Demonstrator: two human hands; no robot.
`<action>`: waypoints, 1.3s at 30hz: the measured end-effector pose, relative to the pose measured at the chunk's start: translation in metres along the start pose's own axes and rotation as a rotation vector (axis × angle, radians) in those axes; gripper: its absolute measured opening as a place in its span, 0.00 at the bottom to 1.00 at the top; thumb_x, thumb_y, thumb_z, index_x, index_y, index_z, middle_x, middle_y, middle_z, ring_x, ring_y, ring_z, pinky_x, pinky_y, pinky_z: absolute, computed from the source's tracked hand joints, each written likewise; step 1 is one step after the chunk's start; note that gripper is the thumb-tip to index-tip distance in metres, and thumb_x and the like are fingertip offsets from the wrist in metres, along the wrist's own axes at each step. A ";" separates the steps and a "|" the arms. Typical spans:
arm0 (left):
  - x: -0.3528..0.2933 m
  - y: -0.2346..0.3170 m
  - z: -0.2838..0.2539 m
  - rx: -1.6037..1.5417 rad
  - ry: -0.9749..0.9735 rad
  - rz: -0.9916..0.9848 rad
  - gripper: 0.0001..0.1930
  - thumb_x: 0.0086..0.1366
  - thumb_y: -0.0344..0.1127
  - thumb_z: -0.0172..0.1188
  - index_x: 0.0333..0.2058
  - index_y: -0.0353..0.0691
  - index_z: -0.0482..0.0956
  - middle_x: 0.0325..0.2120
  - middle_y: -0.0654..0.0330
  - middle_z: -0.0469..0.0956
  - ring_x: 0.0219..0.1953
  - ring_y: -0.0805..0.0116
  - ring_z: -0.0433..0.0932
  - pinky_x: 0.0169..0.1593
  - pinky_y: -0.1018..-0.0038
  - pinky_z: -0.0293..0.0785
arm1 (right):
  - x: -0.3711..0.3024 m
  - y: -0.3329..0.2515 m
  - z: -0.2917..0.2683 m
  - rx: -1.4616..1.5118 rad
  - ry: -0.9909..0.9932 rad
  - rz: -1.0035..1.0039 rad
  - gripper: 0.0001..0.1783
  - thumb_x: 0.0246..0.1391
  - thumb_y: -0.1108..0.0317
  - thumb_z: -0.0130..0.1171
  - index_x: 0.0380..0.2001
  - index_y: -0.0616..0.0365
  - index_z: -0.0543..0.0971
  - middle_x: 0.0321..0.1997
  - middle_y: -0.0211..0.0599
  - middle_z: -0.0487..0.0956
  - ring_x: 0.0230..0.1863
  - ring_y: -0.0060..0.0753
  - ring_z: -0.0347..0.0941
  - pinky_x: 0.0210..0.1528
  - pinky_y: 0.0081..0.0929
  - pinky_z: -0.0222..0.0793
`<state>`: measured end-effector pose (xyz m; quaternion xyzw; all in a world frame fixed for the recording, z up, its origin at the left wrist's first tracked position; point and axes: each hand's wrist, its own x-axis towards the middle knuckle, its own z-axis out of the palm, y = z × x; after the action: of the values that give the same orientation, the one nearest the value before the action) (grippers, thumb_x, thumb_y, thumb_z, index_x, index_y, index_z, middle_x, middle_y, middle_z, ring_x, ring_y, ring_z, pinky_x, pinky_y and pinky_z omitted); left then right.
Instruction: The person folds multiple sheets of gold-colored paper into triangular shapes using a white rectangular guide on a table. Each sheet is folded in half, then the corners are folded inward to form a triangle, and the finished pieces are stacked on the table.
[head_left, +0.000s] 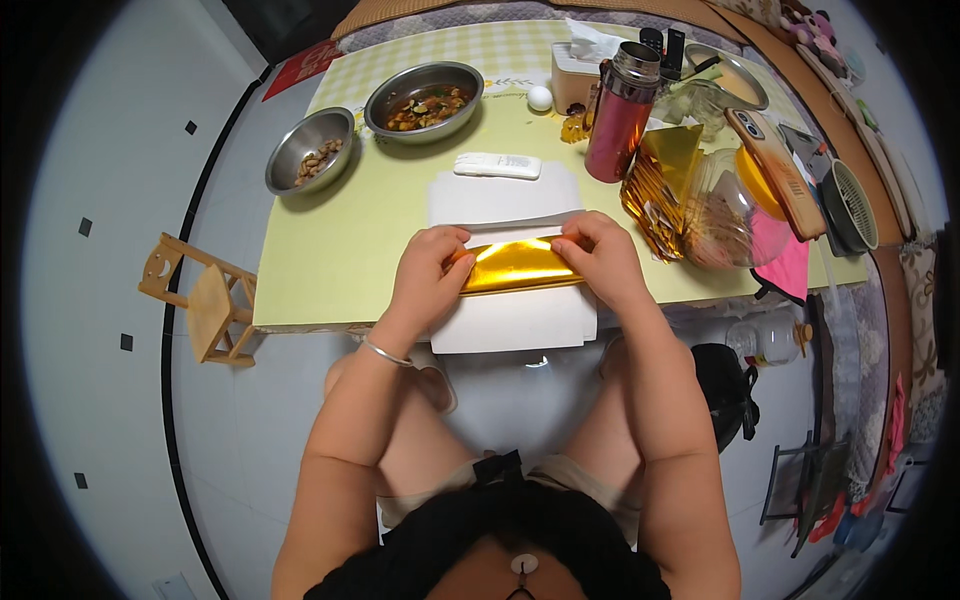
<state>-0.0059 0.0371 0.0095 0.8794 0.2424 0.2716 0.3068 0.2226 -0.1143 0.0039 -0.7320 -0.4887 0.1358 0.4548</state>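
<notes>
At gold foil's (515, 266) ends, curled hands (428, 270) (610, 262)

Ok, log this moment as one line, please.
left hand: holds gold foil, left end | right hand: holds right end | foil: over white board | farther right: gold sheets, pink flask

Bright, even light — glare on the gold sheet (520, 264); dark, bent rim, perhaps soft.

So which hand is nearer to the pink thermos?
Right. The right hand, at the right end of the gold foil, is on the near side of the thermos; the left hand, at the foil's left end, is farther off, to its left.
</notes>
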 end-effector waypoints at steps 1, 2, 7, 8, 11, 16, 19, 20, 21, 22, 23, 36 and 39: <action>0.002 -0.001 0.003 0.045 0.040 -0.034 0.06 0.62 0.30 0.65 0.32 0.34 0.79 0.42 0.53 0.81 0.42 0.57 0.78 0.48 0.66 0.74 | 0.002 -0.002 0.003 -0.022 0.037 0.043 0.12 0.51 0.63 0.70 0.27 0.61 0.81 0.33 0.40 0.79 0.36 0.42 0.75 0.40 0.38 0.72; 0.005 0.001 0.007 0.085 0.077 -0.067 0.06 0.61 0.30 0.65 0.32 0.34 0.79 0.40 0.53 0.80 0.41 0.56 0.77 0.47 0.66 0.74 | 0.003 -0.003 0.005 -0.079 0.058 0.057 0.12 0.51 0.63 0.70 0.27 0.61 0.81 0.33 0.40 0.78 0.35 0.42 0.75 0.39 0.38 0.72; 0.013 0.019 0.013 0.370 0.276 0.181 0.14 0.57 0.32 0.70 0.40 0.33 0.80 0.43 0.51 0.80 0.48 0.47 0.77 0.56 0.56 0.71 | 0.004 -0.003 0.009 -0.219 0.104 0.097 0.12 0.51 0.63 0.69 0.27 0.61 0.81 0.33 0.40 0.76 0.36 0.45 0.76 0.39 0.39 0.72; 0.012 0.027 0.010 0.406 0.264 0.320 0.17 0.57 0.33 0.71 0.43 0.33 0.80 0.47 0.50 0.80 0.52 0.46 0.77 0.59 0.54 0.70 | 0.004 -0.003 0.010 -0.219 0.104 0.098 0.12 0.51 0.63 0.69 0.27 0.61 0.81 0.33 0.40 0.77 0.36 0.45 0.76 0.39 0.39 0.72; -0.006 0.031 0.018 0.318 -0.027 0.441 0.31 0.59 0.47 0.70 0.56 0.33 0.76 0.60 0.46 0.75 0.66 0.42 0.68 0.69 0.48 0.60 | 0.004 -0.001 0.012 -0.227 0.119 0.084 0.12 0.51 0.63 0.69 0.28 0.60 0.81 0.33 0.41 0.77 0.37 0.46 0.76 0.40 0.40 0.73; -0.014 0.034 0.032 0.492 -0.201 0.364 0.46 0.61 0.66 0.61 0.62 0.27 0.70 0.66 0.43 0.67 0.70 0.44 0.63 0.71 0.44 0.53 | 0.004 0.001 0.015 -0.270 0.160 0.068 0.11 0.51 0.63 0.69 0.27 0.60 0.81 0.34 0.41 0.78 0.38 0.47 0.77 0.41 0.42 0.74; -0.013 0.035 0.033 0.528 -0.240 0.331 0.48 0.62 0.69 0.57 0.65 0.28 0.67 0.69 0.43 0.62 0.72 0.44 0.58 0.73 0.43 0.48 | 0.005 0.000 0.017 -0.264 0.175 0.096 0.11 0.51 0.63 0.69 0.27 0.60 0.81 0.34 0.42 0.78 0.38 0.47 0.77 0.41 0.42 0.74; -0.013 0.035 0.034 0.541 -0.240 0.327 0.49 0.62 0.69 0.57 0.65 0.27 0.66 0.70 0.43 0.62 0.73 0.44 0.58 0.73 0.43 0.47 | 0.006 0.000 0.018 -0.267 0.180 0.091 0.11 0.51 0.64 0.69 0.27 0.60 0.81 0.33 0.42 0.78 0.38 0.47 0.77 0.40 0.42 0.74; -0.013 0.035 0.034 0.544 -0.243 0.321 0.49 0.62 0.69 0.56 0.66 0.28 0.66 0.70 0.43 0.61 0.73 0.44 0.57 0.73 0.43 0.47 | 0.006 -0.001 0.018 -0.270 0.184 0.085 0.11 0.51 0.64 0.69 0.26 0.60 0.81 0.33 0.42 0.78 0.38 0.48 0.77 0.40 0.42 0.74; -0.013 0.035 0.034 0.548 -0.246 0.315 0.49 0.62 0.70 0.56 0.66 0.29 0.65 0.70 0.43 0.61 0.73 0.44 0.56 0.73 0.43 0.46 | 0.006 -0.002 0.018 -0.274 0.189 0.079 0.11 0.50 0.64 0.69 0.26 0.60 0.81 0.33 0.42 0.78 0.38 0.48 0.77 0.40 0.43 0.74; -0.013 0.035 0.035 0.551 -0.250 0.308 0.50 0.62 0.70 0.56 0.67 0.30 0.65 0.70 0.43 0.60 0.73 0.44 0.56 0.73 0.43 0.46 | 0.006 -0.002 0.018 -0.284 0.182 0.079 0.10 0.51 0.64 0.69 0.28 0.60 0.81 0.33 0.42 0.78 0.38 0.48 0.77 0.40 0.42 0.74; -0.016 0.038 0.033 0.563 -0.345 0.259 0.56 0.56 0.74 0.61 0.71 0.37 0.59 0.73 0.44 0.54 0.76 0.40 0.47 0.73 0.39 0.41 | -0.037 -0.019 0.040 -0.624 -0.129 -0.395 0.44 0.61 0.45 0.58 0.69 0.67 0.63 0.76 0.55 0.59 0.79 0.52 0.50 0.78 0.50 0.44; -0.022 0.027 0.020 0.533 -0.329 0.204 0.58 0.57 0.73 0.60 0.72 0.32 0.55 0.74 0.43 0.49 0.77 0.42 0.44 0.74 0.39 0.39 | -0.046 -0.017 0.025 -0.587 -0.218 -0.234 0.47 0.63 0.42 0.54 0.72 0.67 0.58 0.78 0.55 0.55 0.80 0.50 0.46 0.79 0.50 0.41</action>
<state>-0.0025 -0.0032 0.0069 0.9806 0.1629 0.0820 0.0719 0.1738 -0.1379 -0.0081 -0.7519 -0.6335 0.0137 0.1821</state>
